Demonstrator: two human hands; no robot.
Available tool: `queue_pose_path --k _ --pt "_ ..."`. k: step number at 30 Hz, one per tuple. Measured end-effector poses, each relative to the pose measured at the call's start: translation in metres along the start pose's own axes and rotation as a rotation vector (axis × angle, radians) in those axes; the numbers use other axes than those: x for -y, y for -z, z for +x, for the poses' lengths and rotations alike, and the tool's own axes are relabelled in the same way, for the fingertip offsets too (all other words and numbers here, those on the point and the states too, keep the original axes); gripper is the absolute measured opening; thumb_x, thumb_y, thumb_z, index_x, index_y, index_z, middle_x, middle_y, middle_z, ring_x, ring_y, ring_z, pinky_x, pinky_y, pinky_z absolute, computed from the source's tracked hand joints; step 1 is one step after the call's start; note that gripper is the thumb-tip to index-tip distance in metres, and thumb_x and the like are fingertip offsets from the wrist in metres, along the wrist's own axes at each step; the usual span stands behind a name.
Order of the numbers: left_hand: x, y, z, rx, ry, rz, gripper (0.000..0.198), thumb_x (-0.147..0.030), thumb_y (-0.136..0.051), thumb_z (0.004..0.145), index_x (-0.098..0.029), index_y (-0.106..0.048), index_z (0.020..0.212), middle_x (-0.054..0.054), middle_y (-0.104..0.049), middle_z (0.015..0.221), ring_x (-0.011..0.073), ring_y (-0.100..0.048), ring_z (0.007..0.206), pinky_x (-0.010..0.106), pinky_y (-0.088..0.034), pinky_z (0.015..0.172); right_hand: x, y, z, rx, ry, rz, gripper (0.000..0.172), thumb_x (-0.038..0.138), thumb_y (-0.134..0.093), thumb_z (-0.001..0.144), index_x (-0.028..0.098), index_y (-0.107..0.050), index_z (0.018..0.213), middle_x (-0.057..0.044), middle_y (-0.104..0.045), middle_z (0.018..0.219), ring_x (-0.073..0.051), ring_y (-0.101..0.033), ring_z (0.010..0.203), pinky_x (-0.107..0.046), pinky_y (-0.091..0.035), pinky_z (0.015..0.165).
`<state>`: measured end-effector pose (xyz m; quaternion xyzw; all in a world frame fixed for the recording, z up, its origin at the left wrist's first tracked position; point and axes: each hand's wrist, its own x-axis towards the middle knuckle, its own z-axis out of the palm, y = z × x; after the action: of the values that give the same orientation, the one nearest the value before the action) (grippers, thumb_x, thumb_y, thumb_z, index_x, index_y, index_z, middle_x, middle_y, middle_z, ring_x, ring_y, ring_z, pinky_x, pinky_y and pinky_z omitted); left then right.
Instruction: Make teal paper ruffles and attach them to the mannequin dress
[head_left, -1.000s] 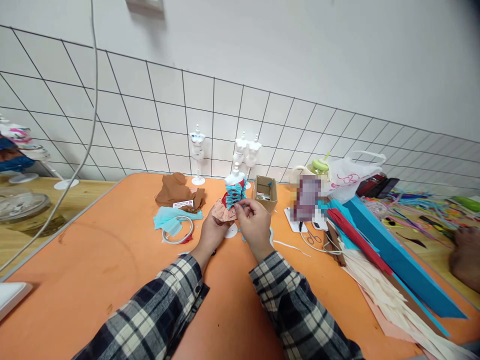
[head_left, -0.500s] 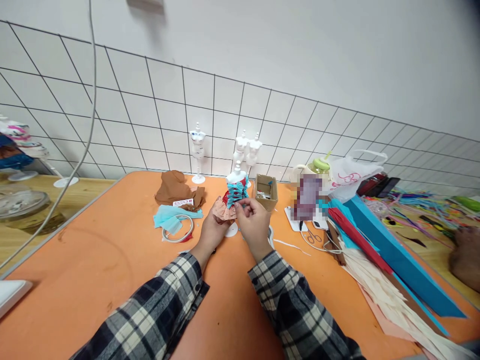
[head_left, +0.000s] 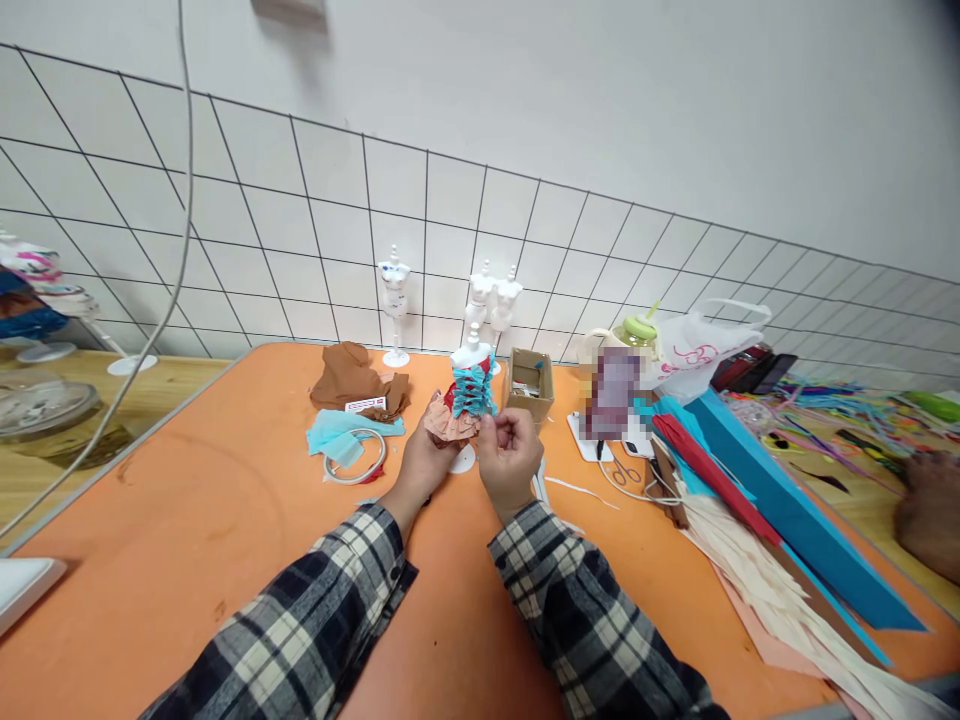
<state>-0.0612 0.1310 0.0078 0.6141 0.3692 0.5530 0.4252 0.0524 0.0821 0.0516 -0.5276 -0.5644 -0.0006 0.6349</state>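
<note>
A small white mannequin [head_left: 470, 388] stands on the orange table [head_left: 225, 520], dressed in blue and red ruffled paper over a pink paper skirt. My left hand [head_left: 424, 462] is wrapped round the skirt from the left. My right hand [head_left: 510, 455] is curled just to the right of the dress, its fingertips pinched near the blue ruffles; what they pinch is too small to name. Both sleeves are plaid.
Brown crepe paper [head_left: 352, 380], light blue paper with a tape ring [head_left: 352, 455], a small cardboard box [head_left: 532, 385], scissors [head_left: 622, 472], long blue and red paper rolls [head_left: 780, 500] and cream fringe lie around. Bare mannequins [head_left: 395, 300] stand at the wire grid. Another person's hand [head_left: 930, 515] rests at right.
My right hand has drawn back slightly from the blue ruffles and curled tighter. The left hand still holds the skirt.
</note>
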Motion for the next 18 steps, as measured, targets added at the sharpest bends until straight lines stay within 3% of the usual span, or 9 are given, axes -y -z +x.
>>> queue_pose_path --k 3,8,18 --pt "0.001 0.001 0.001 -0.017 -0.019 0.028 0.067 -0.02 -0.067 0.074 -0.019 -0.047 0.138 0.01 -0.057 0.137 0.0268 -0.05 0.129 0.044 -0.035 0.111 -0.007 0.007 -0.006 0.047 0.187 -0.073 0.025 0.034 -0.047 0.089 0.019 -0.067 0.09 0.0 -0.05 0.061 -0.014 -0.048 0.056 -0.028 -0.039 0.058" --pt "0.005 0.001 0.001 -0.044 0.001 0.005 0.074 -0.02 -0.07 0.07 -0.019 -0.045 0.14 0.01 -0.059 0.135 0.0275 -0.049 0.13 0.044 -0.034 0.112 -0.014 0.011 -0.005 0.097 0.328 -0.211 0.032 0.028 -0.045 0.089 0.021 -0.074 0.1 -0.006 -0.062 0.069 -0.019 -0.056 0.065 -0.031 -0.041 0.063" --pt "0.003 -0.002 0.002 -0.018 -0.002 -0.054 0.087 -0.021 -0.069 0.071 -0.017 -0.03 0.149 0.016 -0.055 0.139 0.0283 -0.055 0.125 0.047 -0.039 0.108 -0.021 0.006 -0.006 0.163 0.374 -0.341 0.038 0.028 -0.045 0.089 0.026 -0.073 0.115 -0.004 -0.056 0.065 -0.017 -0.052 0.066 -0.029 -0.04 0.065"
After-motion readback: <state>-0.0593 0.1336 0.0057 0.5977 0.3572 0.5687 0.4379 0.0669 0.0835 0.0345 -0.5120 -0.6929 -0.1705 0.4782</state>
